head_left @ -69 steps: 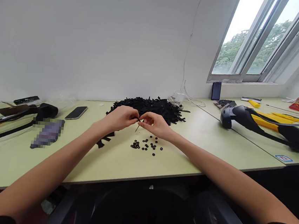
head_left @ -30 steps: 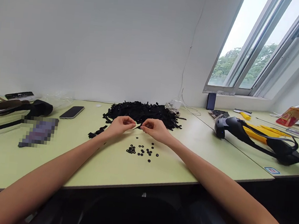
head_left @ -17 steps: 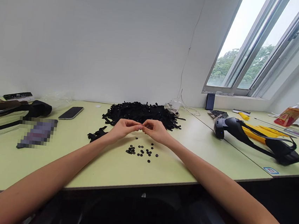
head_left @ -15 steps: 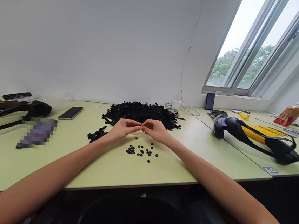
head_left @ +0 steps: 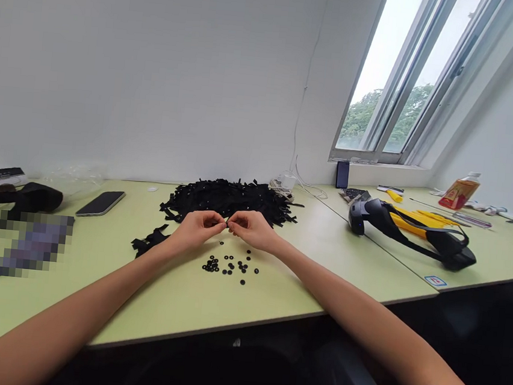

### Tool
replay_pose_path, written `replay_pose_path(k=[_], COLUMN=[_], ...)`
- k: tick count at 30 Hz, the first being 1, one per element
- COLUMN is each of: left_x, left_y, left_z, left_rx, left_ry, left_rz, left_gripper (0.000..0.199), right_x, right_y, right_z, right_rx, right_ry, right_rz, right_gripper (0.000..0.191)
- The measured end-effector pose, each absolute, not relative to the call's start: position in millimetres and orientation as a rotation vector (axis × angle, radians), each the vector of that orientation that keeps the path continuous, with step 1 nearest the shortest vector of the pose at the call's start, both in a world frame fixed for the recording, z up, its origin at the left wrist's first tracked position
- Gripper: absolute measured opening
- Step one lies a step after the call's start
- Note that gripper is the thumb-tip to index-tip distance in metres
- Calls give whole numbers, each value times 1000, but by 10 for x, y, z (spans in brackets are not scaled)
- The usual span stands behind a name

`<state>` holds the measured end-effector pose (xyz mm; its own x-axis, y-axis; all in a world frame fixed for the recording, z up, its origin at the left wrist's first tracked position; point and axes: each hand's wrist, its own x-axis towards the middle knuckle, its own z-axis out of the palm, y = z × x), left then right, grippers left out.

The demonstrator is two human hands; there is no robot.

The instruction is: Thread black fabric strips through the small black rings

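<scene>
White wall [head_left: 159, 74] is backing a close pinch

Over a pale green tabletop [head_left: 154, 310], the left hand [head_left: 196, 229] and right hand [head_left: 255, 229] are meeting at the fingertips, both pinching narrowly on a small dark piece [head_left: 227, 221] that the fingers are mostly hiding. Black strips [head_left: 229, 197] are lying heaped just behind; loose black discs [head_left: 231, 267] are lying scattered on the near side. Careful handling is probably calling for a light, square pinch, with the piece's edge showing, thumbs pressing evenly, and wrists hovering clear of the discs.
</scene>
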<state>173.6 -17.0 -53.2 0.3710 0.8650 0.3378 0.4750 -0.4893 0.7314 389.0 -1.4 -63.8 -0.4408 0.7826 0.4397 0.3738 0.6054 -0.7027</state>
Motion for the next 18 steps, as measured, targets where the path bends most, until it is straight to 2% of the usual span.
replay_pose_path(k=[18], left_x=[1704], left_y=[-99], left_z=[-631], left_rx=[2311], left_ry=[1174], left_rz=[936], left_gripper=[35], right_x=[3887], right_y=[0], right_z=[-671], right_rx=[-891], right_ry=[-2068], right_rz=[647], right_gripper=[10])
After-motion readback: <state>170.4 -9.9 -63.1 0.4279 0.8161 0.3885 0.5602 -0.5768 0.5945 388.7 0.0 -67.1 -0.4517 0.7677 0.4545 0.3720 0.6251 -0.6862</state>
